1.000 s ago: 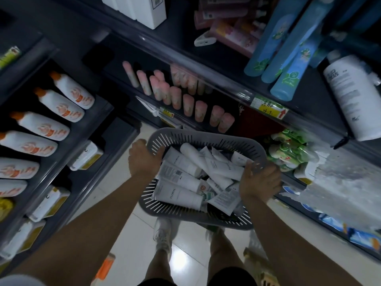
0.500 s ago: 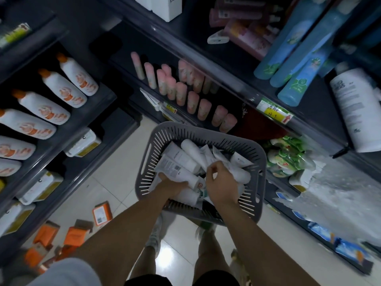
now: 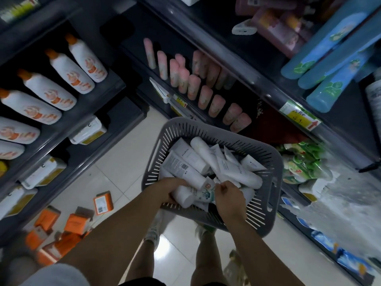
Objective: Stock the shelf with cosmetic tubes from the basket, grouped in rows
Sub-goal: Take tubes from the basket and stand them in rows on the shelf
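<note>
A grey slotted basket (image 3: 208, 129) full of white cosmetic tubes (image 3: 233, 168) sits low in front of me. My left hand (image 3: 171, 188) reaches into its near left side and grips a white tube (image 3: 183, 196). My right hand (image 3: 228, 195) is beside it, fingers curled and pinching a small white tube with a green print (image 3: 206, 194). Behind the basket, a dark shelf (image 3: 253, 100) holds rows of pink tubes (image 3: 206, 93).
White bottles with orange caps (image 3: 61, 79) line the left shelves, with white boxes (image 3: 88, 131) below. Orange boxes (image 3: 74, 221) lie scattered on the tiled floor at left. Blue bottles (image 3: 329, 58) stand upper right. Green packs (image 3: 299, 164) and bags fill the right lower shelf.
Both hands left the basket's rim and went inside it, then closed on tubes near its front. The view dropped lower, showing orange boxes on the floor.
</note>
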`<action>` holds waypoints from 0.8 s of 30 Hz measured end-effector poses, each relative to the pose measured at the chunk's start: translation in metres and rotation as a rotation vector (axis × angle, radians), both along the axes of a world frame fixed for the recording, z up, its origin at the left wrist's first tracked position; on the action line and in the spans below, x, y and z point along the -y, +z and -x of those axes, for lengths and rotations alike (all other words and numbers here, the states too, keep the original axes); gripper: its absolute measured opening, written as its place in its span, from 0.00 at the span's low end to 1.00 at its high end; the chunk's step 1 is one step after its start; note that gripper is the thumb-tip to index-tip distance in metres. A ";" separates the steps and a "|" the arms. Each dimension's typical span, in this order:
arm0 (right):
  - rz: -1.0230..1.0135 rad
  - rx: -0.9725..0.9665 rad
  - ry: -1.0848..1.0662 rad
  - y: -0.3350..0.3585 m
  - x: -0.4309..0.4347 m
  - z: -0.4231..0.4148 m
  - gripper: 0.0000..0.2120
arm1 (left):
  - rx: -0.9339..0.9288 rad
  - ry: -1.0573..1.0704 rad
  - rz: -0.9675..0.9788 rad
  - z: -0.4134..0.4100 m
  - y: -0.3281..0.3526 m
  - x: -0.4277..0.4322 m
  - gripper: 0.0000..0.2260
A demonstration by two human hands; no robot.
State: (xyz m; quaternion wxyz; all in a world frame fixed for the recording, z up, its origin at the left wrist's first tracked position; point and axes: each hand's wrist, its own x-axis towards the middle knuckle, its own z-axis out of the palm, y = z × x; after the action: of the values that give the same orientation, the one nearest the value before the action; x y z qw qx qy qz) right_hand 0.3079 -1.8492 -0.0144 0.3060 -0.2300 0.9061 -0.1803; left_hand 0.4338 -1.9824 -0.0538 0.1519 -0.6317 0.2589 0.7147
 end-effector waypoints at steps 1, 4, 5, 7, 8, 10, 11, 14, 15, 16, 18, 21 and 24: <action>-0.002 0.006 -0.006 0.002 0.003 -0.001 0.13 | -0.010 0.005 -0.025 -0.001 0.005 0.000 0.21; 0.041 0.022 -0.024 0.011 0.014 -0.002 0.13 | -0.048 0.138 -0.067 -0.004 0.020 0.005 0.20; 0.066 0.017 -0.036 0.015 0.018 -0.001 0.13 | -0.085 0.211 -0.066 -0.004 0.028 0.007 0.19; 0.128 0.016 -0.040 0.021 0.025 0.002 0.15 | -0.167 0.343 -0.072 -0.004 0.044 0.012 0.14; 0.156 0.015 -0.020 0.024 0.029 0.003 0.15 | -0.223 0.394 -0.085 -0.005 0.053 0.015 0.13; 0.187 0.018 0.035 0.030 0.037 0.005 0.17 | -0.349 0.517 -0.123 -0.010 0.070 0.022 0.16; 0.199 0.017 0.055 0.032 0.041 0.005 0.17 | -0.401 0.592 -0.150 -0.012 0.077 0.027 0.18; 0.205 0.022 0.087 0.033 0.056 0.008 0.16 | -0.492 0.681 -0.155 -0.017 0.103 0.038 0.16; 0.188 0.041 0.105 0.032 0.061 0.008 0.15 | -0.513 0.666 -0.140 -0.018 0.112 0.040 0.14; 0.166 0.068 0.137 0.029 0.065 0.009 0.14 | -0.522 0.634 -0.110 -0.019 0.118 0.042 0.14; 0.096 0.115 0.230 0.019 0.071 0.006 0.12 | -0.530 0.540 0.000 -0.021 0.126 0.045 0.13; -0.018 0.144 0.409 0.002 0.078 -0.004 0.16 | -0.521 0.417 0.143 -0.026 0.128 0.048 0.12; -0.179 0.105 0.594 -0.017 0.084 -0.016 0.17 | -0.551 0.440 0.168 -0.031 0.116 0.050 0.23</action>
State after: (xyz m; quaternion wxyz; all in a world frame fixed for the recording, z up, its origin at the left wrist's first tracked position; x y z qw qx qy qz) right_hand 0.3236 -1.9330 -0.0317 0.4108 -0.4472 0.7944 -0.0143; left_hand 0.4650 -2.0324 0.0625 -0.1334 -0.4661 0.2058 0.8501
